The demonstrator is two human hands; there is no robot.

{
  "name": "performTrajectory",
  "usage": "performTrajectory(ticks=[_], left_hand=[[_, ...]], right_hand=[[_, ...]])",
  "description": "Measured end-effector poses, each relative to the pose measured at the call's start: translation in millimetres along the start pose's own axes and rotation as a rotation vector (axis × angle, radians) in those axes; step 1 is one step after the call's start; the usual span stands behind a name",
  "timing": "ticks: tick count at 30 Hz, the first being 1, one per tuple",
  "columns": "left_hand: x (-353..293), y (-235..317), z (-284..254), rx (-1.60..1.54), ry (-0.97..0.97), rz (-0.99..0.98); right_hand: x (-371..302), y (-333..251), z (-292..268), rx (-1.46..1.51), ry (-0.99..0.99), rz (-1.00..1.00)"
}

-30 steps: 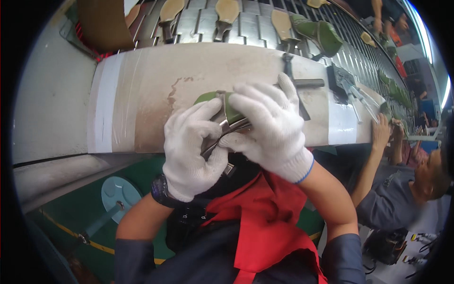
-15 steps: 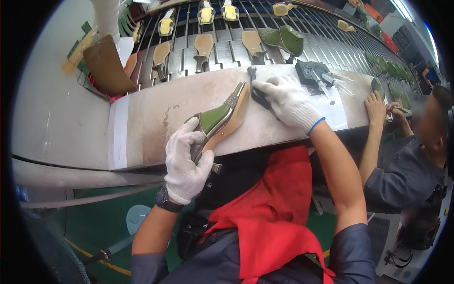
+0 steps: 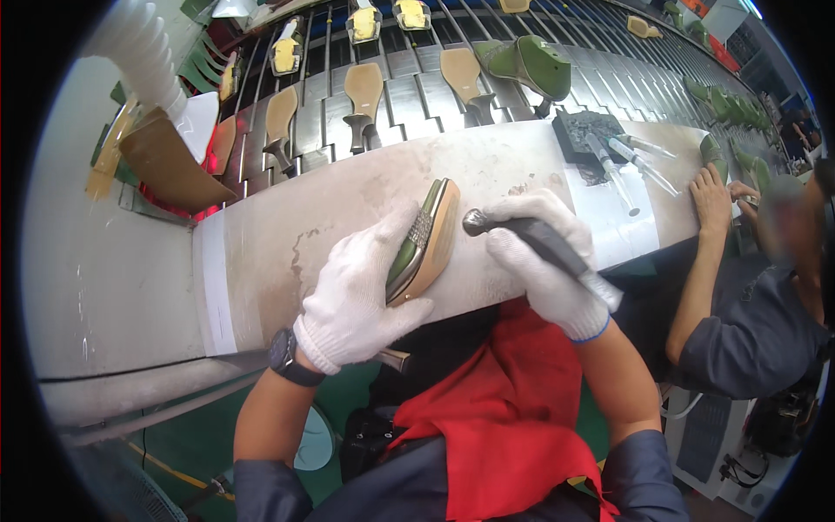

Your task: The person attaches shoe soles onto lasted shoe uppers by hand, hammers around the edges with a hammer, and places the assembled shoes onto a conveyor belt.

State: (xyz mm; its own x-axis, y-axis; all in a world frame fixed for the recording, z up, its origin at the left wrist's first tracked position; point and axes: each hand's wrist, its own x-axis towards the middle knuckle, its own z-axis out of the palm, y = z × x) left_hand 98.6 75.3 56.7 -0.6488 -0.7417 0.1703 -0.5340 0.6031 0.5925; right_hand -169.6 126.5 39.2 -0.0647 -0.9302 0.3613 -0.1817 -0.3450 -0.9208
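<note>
My gloved left hand is wrapped round a green high-heeled shoe. The shoe lies tilted on its side, toe pointing away and tan sole facing right. A glittery band crosses its upper, and its heel tip shows below my hand, past the bench edge. In my gloved right hand is a dark-handled hammer, its rounded, shiny metal head pointing left toward the sole but apart from it. Some of the hammer is hidden by my fingers.
On the bench, a dark block stands beside several syringes. Behind runs a slatted conveyor with tan soles and a green shoe. A co-worker works at right. A white hose hangs at left.
My right hand has lifted the hammer off the bench and brought it nearer me, beside the sole. My left hand has shifted forward along the shoe and covers more of its upper.
</note>
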Motion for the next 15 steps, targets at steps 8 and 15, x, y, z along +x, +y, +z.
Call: performTrajectory(ticks=[8,15], left_hand=[[7,-6,-2,-0.006,-0.033,0.017],[7,-12,-2,-0.044,-0.029,0.075]], right_hand=[[35,-14,6,0.327,-0.171,0.266],[71,-12,7,-0.011,-0.148,0.341]])
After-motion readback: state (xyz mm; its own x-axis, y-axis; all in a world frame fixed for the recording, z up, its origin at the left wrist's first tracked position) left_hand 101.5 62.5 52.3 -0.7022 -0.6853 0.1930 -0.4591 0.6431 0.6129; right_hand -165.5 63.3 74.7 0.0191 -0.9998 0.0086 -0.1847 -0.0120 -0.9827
